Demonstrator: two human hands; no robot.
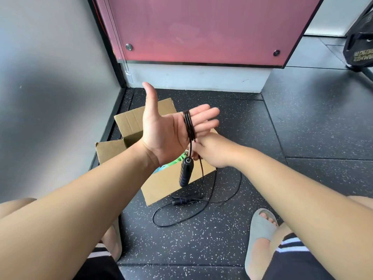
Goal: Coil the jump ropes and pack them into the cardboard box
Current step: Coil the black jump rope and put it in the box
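Observation:
My left hand (pixel 167 128) is held up flat, palm toward me, thumb raised, with several turns of black jump rope cord (pixel 189 126) wound around its fingers. One black handle (pixel 186 172) hangs below that hand. My right hand (pixel 212 151) pinches the cord just under the left hand's edge. The rest of the cord trails down to a loose loop on the floor (pixel 181 217), beside the second handle (pixel 186 199). The open cardboard box (pixel 167 184) stands behind my hands, with a green rope (pixel 177 161) showing inside.
A grey wall runs along the left and a pink panel with a white base stands behind the box. Black gym equipment (pixel 361 43) sits at the far right. My sandalled feet (pixel 260 235) rest on the speckled black floor.

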